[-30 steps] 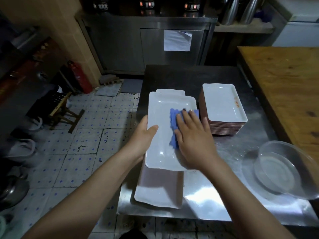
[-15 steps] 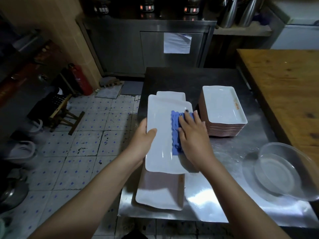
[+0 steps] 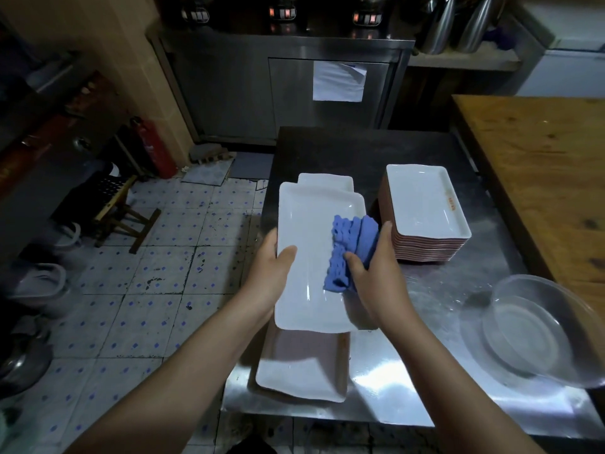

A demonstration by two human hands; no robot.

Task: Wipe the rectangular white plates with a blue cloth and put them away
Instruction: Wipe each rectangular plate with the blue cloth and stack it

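To my far left the tiled floor [image 3: 157, 290] lies open, with a wooden stool [image 3: 127, 217] standing well apart from the steel table [image 3: 409, 365]. The table's left edge runs about under my left hand [image 3: 271, 270]. That hand grasps the left long rim of a white plate [image 3: 311, 231], thumb on top and fingers hidden beneath. I hold the plate lifted over the table's near left corner. Under it lie more white plates [image 3: 301, 371] in a low pile just inside the near edge. A further white end shows past the held plate's far rim, and I cannot tell whether it belongs to that pile.

The blue cloth [image 3: 352, 244] is folded over the held plate's right rim. My right hand [image 3: 379, 283] clasps it there, thumb pressing on top and forefinger stretched along the outside.

Just right of that hand is bare, shiny steel, the roomiest stretch of the table. Beyond it stands a tall stack of plates [image 3: 422, 198], near the cloth but apart from it, the top one face up with a small orange mark by its right rim. Further right, toward the near edge, sits a clear bowl [image 3: 576, 322]; I cannot tell whether it holds water. A wooden table [image 3: 540, 165] butts against the steel table's right side.
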